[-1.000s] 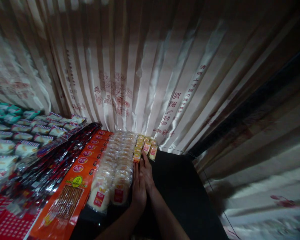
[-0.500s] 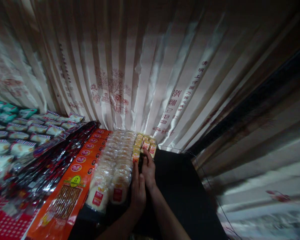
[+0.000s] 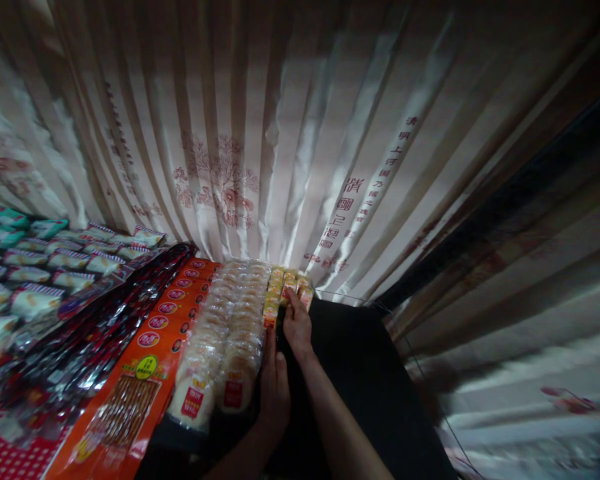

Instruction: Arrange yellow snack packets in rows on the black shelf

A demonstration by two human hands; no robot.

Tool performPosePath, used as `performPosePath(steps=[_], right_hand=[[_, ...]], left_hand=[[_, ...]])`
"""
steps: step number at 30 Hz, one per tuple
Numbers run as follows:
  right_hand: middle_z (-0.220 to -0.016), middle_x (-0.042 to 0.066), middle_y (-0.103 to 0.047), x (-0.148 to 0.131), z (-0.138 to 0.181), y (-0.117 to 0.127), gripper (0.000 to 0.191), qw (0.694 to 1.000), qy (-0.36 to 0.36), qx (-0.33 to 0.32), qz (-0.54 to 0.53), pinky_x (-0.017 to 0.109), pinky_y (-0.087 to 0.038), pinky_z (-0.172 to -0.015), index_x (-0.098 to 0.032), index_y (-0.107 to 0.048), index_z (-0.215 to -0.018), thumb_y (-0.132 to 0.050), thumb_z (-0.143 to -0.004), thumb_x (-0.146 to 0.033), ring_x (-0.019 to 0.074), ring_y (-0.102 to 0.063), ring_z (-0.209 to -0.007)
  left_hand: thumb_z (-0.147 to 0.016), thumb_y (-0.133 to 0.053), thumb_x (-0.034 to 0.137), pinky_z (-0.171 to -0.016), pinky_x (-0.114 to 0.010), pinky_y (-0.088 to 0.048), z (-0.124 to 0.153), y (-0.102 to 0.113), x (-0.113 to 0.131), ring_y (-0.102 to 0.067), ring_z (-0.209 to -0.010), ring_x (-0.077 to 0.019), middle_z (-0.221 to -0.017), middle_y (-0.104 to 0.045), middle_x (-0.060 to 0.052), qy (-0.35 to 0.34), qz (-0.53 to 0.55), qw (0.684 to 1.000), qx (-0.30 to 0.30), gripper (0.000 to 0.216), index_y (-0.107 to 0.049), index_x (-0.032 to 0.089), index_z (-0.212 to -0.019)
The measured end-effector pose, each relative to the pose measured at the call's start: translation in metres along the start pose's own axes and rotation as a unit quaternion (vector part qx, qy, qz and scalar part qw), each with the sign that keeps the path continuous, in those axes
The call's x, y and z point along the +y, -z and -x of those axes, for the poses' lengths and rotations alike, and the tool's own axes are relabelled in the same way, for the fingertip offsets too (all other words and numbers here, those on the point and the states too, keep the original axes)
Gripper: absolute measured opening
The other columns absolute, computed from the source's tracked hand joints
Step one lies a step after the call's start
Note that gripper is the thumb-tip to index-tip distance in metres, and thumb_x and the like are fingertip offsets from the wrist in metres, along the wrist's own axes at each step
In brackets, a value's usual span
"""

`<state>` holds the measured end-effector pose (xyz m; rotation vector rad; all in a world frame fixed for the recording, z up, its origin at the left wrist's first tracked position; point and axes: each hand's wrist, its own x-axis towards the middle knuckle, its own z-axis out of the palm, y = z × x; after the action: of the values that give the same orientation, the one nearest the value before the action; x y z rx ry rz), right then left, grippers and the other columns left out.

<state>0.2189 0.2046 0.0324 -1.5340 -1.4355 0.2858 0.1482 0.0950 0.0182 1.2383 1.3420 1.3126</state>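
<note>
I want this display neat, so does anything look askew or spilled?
The dark glossy packets look a bit askew: they lie jumbled, beside the evenly overlapped orange packets. I see no spill.

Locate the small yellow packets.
Head view, just below centre: the small yellow packets lie right of the clear-wrapped round white snacks, by the right hand.

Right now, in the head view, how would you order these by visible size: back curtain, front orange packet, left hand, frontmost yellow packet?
1. Back curtain
2. Front orange packet
3. Left hand
4. Frontmost yellow packet
</note>
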Motion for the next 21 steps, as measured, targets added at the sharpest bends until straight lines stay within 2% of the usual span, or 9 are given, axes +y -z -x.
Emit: performPosePath(steps=[3,6,13,21], right_hand=[[-0.121,0.01,-0.059,-0.002,-0.002,0.004,0.042,0.998,0.028,0.036,0.032,0.036,-0.039,-0.101,-0.014,-0.056,-0.118,-0.036,-0.082,-0.017,0.018,-0.052,-0.115],[-0.119,0.015,-0.06,-0.004,-0.01,0.008,0.039,0.995,0.025,0.064,0.068,0.037,-0.041,-0.098,-0.01,-0.057,-0.115,-0.037,-0.082,-0.018,0.021,-0.054,-0.112],[-0.116,0.012,-0.061,-0.004,-0.026,0.005,0.037,0.995,0.044,0.028,0.084,0.036,-0.043,-0.096,-0.014,-0.059,-0.112,-0.037,-0.082,-0.018,0.0205,-0.055,-0.11],[-0.123,0.02,-0.056,0.007,-0.02,-0.007,0.041,0.994,0.073,0.04,0.074,0.042,-0.04,-0.1,-0.005,-0.061,-0.11,-0.033,-0.084,-0.02,0.024,-0.049,-0.118]], left_hand=[[-0.091,-0.026,0.034,-0.115,-0.036,-0.011,0.0,0.0,0.001,-0.016,-0.138,-0.0176,-0.149,-0.022,-0.009,0.003,0.001,1.0,0.002,0.053,-0.028,0.01,-0.139],[-0.091,-0.028,0.034,-0.115,-0.037,-0.012,0.0,0.0,0.002,-0.019,-0.137,-0.019,-0.148,-0.026,-0.01,0.002,0.006,1.0,0.011,0.052,-0.033,0.011,-0.137],[-0.091,-0.028,0.035,-0.115,-0.036,-0.014,0.003,0.0,0.001,-0.021,-0.137,-0.0182,-0.147,-0.027,-0.01,0.0,-0.004,1.0,0.023,0.052,-0.034,0.011,-0.136],[-0.09,-0.03,0.035,-0.115,-0.037,-0.017,0.002,-0.003,-0.002,-0.024,-0.136,-0.02,-0.144,-0.033,-0.01,-0.01,-0.025,0.999,0.039,0.048,-0.042,0.012,-0.131]])
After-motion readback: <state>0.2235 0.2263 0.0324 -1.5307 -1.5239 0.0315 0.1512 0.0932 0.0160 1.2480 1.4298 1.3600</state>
